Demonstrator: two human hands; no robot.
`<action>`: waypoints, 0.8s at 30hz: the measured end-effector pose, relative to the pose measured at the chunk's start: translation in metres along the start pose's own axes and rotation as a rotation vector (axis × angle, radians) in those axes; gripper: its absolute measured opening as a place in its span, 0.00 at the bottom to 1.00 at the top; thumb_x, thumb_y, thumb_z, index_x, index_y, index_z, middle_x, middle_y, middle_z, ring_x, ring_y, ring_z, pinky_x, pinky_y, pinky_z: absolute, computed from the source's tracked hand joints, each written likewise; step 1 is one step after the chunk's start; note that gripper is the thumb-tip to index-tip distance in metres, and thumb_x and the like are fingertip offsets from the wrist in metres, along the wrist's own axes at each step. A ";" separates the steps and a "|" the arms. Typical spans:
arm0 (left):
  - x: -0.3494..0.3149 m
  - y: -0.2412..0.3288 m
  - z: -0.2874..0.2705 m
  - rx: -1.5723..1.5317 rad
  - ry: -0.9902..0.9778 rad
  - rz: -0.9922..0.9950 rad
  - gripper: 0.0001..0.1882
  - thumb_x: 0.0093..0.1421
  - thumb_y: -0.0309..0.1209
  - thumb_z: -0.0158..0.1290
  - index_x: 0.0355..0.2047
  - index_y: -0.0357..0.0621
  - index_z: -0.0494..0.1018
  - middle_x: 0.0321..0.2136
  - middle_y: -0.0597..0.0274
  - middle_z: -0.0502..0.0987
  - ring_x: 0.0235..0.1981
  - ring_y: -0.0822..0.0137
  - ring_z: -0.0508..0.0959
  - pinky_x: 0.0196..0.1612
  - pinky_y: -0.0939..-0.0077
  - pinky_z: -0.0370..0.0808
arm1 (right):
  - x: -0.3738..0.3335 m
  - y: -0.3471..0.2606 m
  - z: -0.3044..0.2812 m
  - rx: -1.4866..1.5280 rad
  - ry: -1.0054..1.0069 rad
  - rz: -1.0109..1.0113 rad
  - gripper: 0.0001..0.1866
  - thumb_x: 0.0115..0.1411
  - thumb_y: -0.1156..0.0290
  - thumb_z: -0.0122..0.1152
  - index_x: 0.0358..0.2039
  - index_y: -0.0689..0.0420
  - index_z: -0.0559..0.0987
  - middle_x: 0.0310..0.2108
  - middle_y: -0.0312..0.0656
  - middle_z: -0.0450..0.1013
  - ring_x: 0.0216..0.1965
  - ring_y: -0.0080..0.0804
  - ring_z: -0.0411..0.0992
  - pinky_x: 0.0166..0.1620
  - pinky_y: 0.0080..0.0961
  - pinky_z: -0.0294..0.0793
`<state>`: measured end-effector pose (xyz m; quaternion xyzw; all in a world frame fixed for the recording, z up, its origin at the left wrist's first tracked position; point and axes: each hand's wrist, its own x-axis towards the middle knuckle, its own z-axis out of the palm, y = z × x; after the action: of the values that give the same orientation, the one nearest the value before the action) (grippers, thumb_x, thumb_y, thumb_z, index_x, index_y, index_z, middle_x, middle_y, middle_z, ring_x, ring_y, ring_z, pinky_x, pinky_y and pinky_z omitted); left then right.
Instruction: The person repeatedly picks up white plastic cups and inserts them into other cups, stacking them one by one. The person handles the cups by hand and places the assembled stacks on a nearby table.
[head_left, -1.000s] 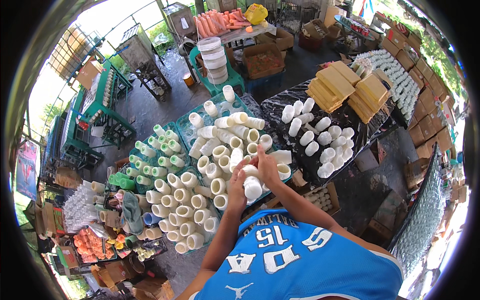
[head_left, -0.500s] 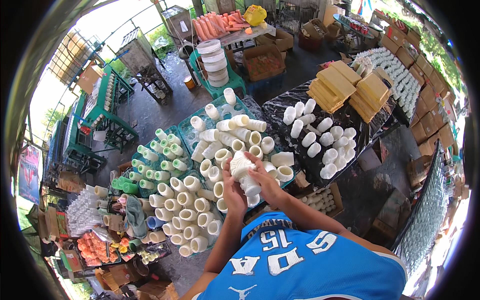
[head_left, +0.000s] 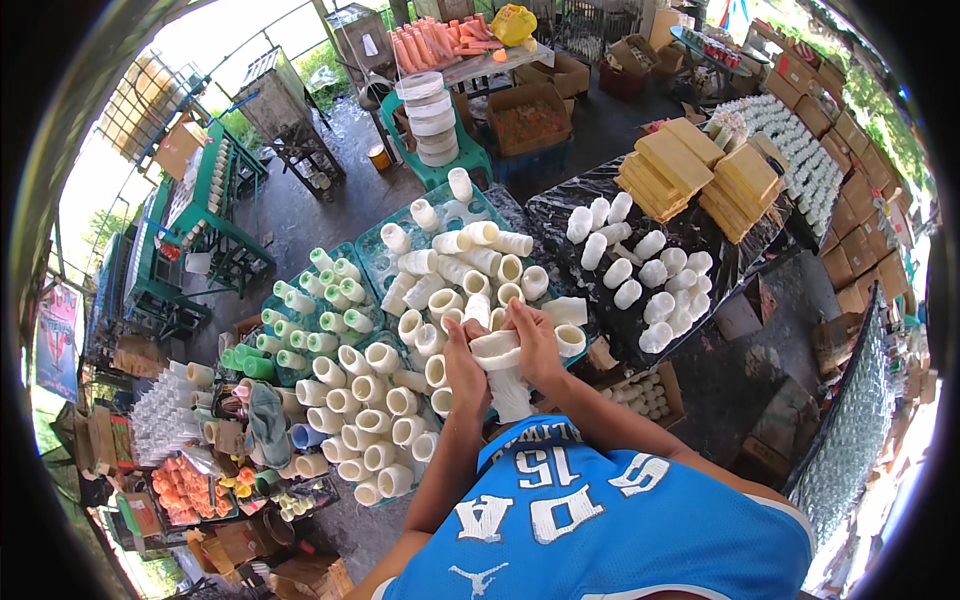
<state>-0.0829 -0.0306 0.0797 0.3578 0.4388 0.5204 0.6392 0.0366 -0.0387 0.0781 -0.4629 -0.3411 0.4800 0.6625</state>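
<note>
White, waxy-looking flared cylinder [head_left: 508, 382], thick rim up, and the left hand [head_left: 466, 368] and right hand [head_left: 537, 348] have fingers gripping opposite sides, likely for balance!

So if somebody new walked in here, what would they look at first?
Probably the white piece held between the left hand and right hand, low in the middle, with hollow cream cylinders crowding the left. Next, perhaps the yellow slabs stacked at upper right, and the orange sticks at the top beside a bright yellow bag.
</note>
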 end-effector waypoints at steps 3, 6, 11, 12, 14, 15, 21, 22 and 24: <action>0.015 -0.019 -0.016 -0.168 -0.134 -0.122 0.39 0.74 0.68 0.35 0.20 0.49 0.66 0.19 0.69 0.70 0.22 0.72 0.69 0.29 0.76 0.66 | 0.014 0.010 -0.014 -0.126 -0.013 0.059 0.40 0.77 0.40 0.45 0.11 0.54 0.66 0.12 0.28 0.58 0.18 0.16 0.54 0.24 0.24 0.49; 0.020 -0.025 -0.023 -0.222 -0.161 -0.256 0.42 0.71 0.72 0.34 0.17 0.50 0.64 0.17 0.70 0.68 0.20 0.72 0.67 0.27 0.76 0.65 | 0.020 0.015 -0.018 -0.193 -0.086 0.078 0.44 0.77 0.35 0.39 0.09 0.55 0.64 0.10 0.29 0.56 0.17 0.18 0.53 0.23 0.26 0.47; 0.014 -0.018 -0.020 -0.144 -0.028 -0.270 0.42 0.72 0.71 0.33 0.16 0.50 0.67 0.17 0.70 0.71 0.19 0.72 0.68 0.27 0.76 0.66 | 0.017 0.024 -0.018 -0.239 -0.060 0.081 0.42 0.78 0.40 0.37 0.14 0.59 0.71 0.15 0.33 0.64 0.20 0.22 0.60 0.27 0.26 0.57; 0.016 -0.020 -0.022 -0.145 0.055 -0.218 0.42 0.73 0.70 0.33 0.16 0.50 0.68 0.17 0.70 0.71 0.19 0.72 0.68 0.27 0.76 0.67 | 0.008 0.024 -0.011 -0.216 -0.008 0.071 0.39 0.78 0.43 0.41 0.18 0.61 0.75 0.17 0.36 0.67 0.21 0.25 0.64 0.28 0.27 0.62; 0.022 -0.036 -0.034 -0.145 0.228 -0.113 0.42 0.75 0.68 0.32 0.17 0.49 0.69 0.16 0.70 0.72 0.19 0.72 0.69 0.27 0.76 0.68 | -0.009 0.014 0.001 -0.281 -0.012 -0.052 0.31 0.77 0.50 0.48 0.27 0.64 0.80 0.25 0.43 0.73 0.28 0.32 0.71 0.34 0.30 0.70; 0.027 -0.038 -0.050 -0.192 0.125 -0.063 0.40 0.77 0.64 0.32 0.21 0.47 0.72 0.19 0.69 0.73 0.21 0.72 0.71 0.29 0.76 0.69 | -0.018 0.002 0.008 -0.368 -0.067 -0.168 0.26 0.76 0.53 0.51 0.34 0.66 0.81 0.32 0.47 0.76 0.33 0.36 0.74 0.39 0.33 0.73; 0.015 -0.021 -0.027 -0.154 0.372 -0.022 0.36 0.78 0.61 0.32 0.22 0.50 0.67 0.21 0.71 0.71 0.23 0.74 0.66 0.29 0.75 0.64 | -0.029 -0.003 0.021 -0.576 -0.250 -0.318 0.17 0.73 0.61 0.60 0.47 0.65 0.78 0.47 0.53 0.74 0.49 0.46 0.75 0.52 0.40 0.73; 0.012 -0.019 -0.021 -0.081 0.387 0.021 0.36 0.78 0.61 0.32 0.19 0.51 0.64 0.19 0.73 0.68 0.22 0.75 0.64 0.28 0.76 0.62 | -0.023 0.006 0.018 -0.517 -0.250 -0.244 0.17 0.73 0.61 0.60 0.43 0.65 0.79 0.43 0.51 0.74 0.46 0.42 0.75 0.49 0.38 0.73; 0.013 -0.029 -0.024 -0.088 0.340 -0.006 0.37 0.77 0.64 0.32 0.21 0.50 0.66 0.19 0.73 0.65 0.21 0.73 0.63 0.27 0.73 0.63 | -0.014 0.021 0.009 -0.434 -0.221 -0.118 0.19 0.74 0.58 0.60 0.36 0.63 0.78 0.35 0.44 0.71 0.39 0.33 0.73 0.42 0.32 0.71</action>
<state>-0.0945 -0.0243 0.0419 0.2351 0.5184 0.5902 0.5724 0.0177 -0.0470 0.0614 -0.5183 -0.5333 0.4036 0.5330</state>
